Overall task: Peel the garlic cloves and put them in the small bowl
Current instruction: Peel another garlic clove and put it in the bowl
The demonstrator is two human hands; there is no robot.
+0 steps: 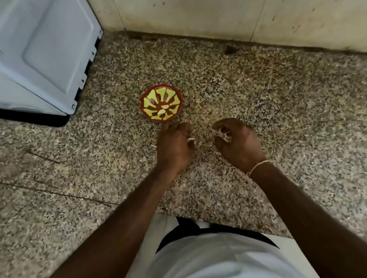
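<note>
Blur softens much of what we see — our left hand (174, 145) curls its fingers round a pale garlic clove (191, 139), mostly hidden behind the knuckles. Our right hand (238, 143) pinches whitish papery skin (224, 135), though we cannot tell whether a clove sits inside. Just beyond the left fingertips stands the small bowl (161, 104) — red with yellow petals, two pale peeled cloves (161, 112) inside — on the speckled stone counter (287, 106).

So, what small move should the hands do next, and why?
Probably the left hand should reach forward and drop its pale garlic clove into the small bowl, which sits just beyond its fingertips and already holds two pale pieces. The right hand pinches what looks like papery skin, so this clove seems peeled.
</note>
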